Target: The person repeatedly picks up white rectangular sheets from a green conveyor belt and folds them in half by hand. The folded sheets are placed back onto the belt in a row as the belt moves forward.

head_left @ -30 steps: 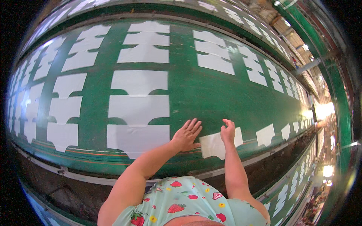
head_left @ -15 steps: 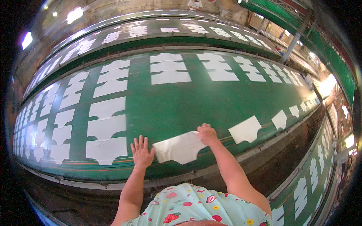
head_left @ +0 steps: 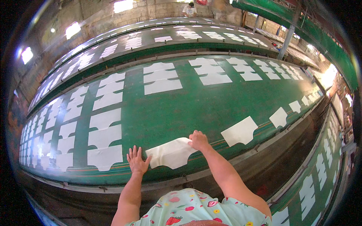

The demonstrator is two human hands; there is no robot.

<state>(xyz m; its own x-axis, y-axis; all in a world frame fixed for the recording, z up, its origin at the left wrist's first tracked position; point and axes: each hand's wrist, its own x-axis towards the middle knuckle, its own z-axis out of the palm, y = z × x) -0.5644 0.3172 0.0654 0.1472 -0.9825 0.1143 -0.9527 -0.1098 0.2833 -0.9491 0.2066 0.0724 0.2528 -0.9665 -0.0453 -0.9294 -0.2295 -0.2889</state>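
A white cut piece of fabric (head_left: 171, 153) lies on the long green table (head_left: 166, 113) in front of me, at its near edge. Curved cutouts shape the piece, and its surface is slightly wrinkled toward the left end. My left hand (head_left: 138, 161) is open, fingers spread over the green surface, with the thumb at the fabric's left edge. At the opposite end, my right hand (head_left: 198, 141) is closed on the fabric's upper right corner, the fingertips bent down over it.
To the left, similar white pieces (head_left: 105, 157) lie in columns. Another white piece (head_left: 240, 131) lies to the right, with several more beyond. A metal rail (head_left: 203, 174) runs along the near edge. More tables stand behind and at right; a person (head_left: 189, 10) is at the far wall.
The whole view has shifted, showing more of the far wall and the person there. My left thumb now meets the fabric's left edge; my right hand keeps its hold on the corner.
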